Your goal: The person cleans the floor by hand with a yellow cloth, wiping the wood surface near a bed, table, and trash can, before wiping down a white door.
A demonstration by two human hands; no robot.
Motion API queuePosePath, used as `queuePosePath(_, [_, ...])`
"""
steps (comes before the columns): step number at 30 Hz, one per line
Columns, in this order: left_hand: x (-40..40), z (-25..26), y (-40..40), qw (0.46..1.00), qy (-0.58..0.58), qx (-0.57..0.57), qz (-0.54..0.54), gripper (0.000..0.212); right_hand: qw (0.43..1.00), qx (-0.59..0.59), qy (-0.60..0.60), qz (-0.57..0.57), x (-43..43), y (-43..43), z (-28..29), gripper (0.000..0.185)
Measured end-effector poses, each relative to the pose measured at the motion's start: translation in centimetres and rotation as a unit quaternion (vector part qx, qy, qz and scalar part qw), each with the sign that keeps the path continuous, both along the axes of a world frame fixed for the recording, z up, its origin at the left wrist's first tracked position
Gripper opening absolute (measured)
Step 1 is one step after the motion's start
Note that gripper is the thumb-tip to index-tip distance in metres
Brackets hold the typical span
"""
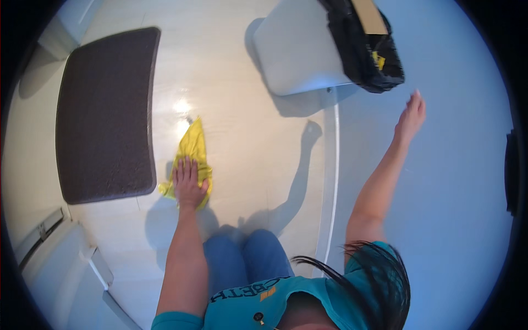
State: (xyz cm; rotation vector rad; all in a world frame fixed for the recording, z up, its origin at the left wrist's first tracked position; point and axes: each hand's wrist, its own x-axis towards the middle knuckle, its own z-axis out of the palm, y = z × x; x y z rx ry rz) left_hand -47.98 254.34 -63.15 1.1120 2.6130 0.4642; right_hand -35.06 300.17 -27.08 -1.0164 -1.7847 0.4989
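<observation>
My left hand (189,183) lies flat, palm down, on a yellow cloth (194,144) spread on the pale floor (239,165). The cloth is creased and comes to a point beyond my fingertips, close to a small dark mark (189,120) beside a bright reflection. My right hand (412,113) is stretched out at the right, in front of the wall, with no object visible in it. It is just below and to the right of a white bin (301,49) lined with a black plastic bag (350,53).
A dark brown mat (108,119) lies on the floor left of the cloth. A piece of cardboard (369,16) sticks out of the bin. A white baseboard (335,165) runs along the wall. White fixtures (62,255) stand at the lower left, and a black object (511,173) is at the far right.
</observation>
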Motion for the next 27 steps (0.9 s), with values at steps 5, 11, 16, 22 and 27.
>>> queuePosePath(5, [0.6, 0.2, 1.2, 1.0, 0.009, 0.024, -0.003, 0.071, 0.953, -0.116, -0.241, 0.142, -5.6, 3.7, 8.0, 0.026])
queuePosePath(11, [0.2, -0.1, 0.1, 0.999, 0.0, 0.053, 0.002, 0.071, 0.906, 0.009, -0.399, 0.137, -6.4, 8.9, 9.8, 0.043])
queuePosePath(16, [0.2, 0.0, 0.4, 0.999, 0.012, 0.044, -0.002, 0.074, 0.995, 0.054, 0.067, 0.053, -2.0, 1.0, 2.2, 0.033])
queuePosePath(22, [-1.9, 0.4, 5.2, 0.988, 0.062, 0.018, 0.137, 0.082, 0.938, -0.244, -0.243, 0.052, -0.7, -15.0, -31.4, 0.045])
queuePosePath(27, [-13.6, -0.1, 14.7, 0.984, 0.112, -0.019, 0.137, 0.086, 0.868, -0.105, -0.484, -0.045, -4.3, -19.4, -38.0, 0.061])
